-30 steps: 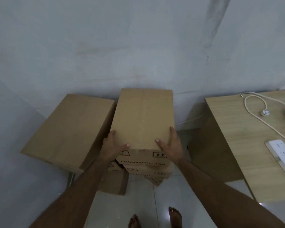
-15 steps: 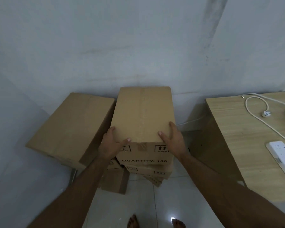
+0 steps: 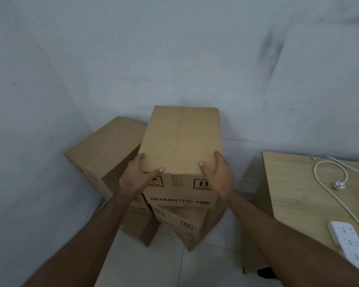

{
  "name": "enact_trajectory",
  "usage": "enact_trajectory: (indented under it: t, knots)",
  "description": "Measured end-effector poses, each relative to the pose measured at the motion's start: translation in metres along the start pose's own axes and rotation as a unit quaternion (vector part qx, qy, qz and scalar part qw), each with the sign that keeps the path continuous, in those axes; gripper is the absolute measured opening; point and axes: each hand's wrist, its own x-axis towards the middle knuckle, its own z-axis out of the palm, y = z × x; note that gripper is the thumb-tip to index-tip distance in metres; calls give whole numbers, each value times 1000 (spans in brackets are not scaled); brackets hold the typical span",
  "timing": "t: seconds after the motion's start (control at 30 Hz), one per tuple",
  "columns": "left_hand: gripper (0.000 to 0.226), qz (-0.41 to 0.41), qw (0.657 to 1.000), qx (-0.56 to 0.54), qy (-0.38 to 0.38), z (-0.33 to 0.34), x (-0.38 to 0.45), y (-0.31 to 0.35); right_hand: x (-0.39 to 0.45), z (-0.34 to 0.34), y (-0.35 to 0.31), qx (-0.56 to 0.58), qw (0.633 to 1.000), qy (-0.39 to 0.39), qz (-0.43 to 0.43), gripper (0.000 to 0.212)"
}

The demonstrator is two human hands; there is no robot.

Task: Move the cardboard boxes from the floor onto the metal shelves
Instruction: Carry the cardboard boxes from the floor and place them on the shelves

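Note:
A long cardboard box (image 3: 180, 146) printed "QUANTITY: 100" is the top one of a stack against the wall. My left hand (image 3: 136, 177) grips its near left corner, thumb on the top face. My right hand (image 3: 218, 175) grips its near right corner the same way. Under it lie two more printed boxes (image 3: 182, 222), skewed on the floor. A second stack stands to the left, topped by a plain box (image 3: 106, 150). No metal shelves are in view.
A wooden table (image 3: 298, 189) stands at the right with a white cable (image 3: 327, 183) and a white power strip (image 3: 350, 243) on it. White walls meet in a corner behind the left stack. Pale floor tiles (image 3: 145, 266) lie in front of the boxes.
The top box has come up and slightly toward me in both hands, so its printed front face shows in full. My feet have dropped out of view.

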Motion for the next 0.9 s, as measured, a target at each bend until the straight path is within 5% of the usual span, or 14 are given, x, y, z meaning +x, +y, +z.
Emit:
enact_trajectory:
  t: [0.5, 0.9]
  knots:
    - [115, 48, 990, -15, 135, -32, -123, 71, -55, -98, -42, -68, 991, 51, -100, 79]
    - [109, -5, 975, -19, 223, -53, -317, 82, -174, -168, -62, -56, 977, -9, -204, 80]
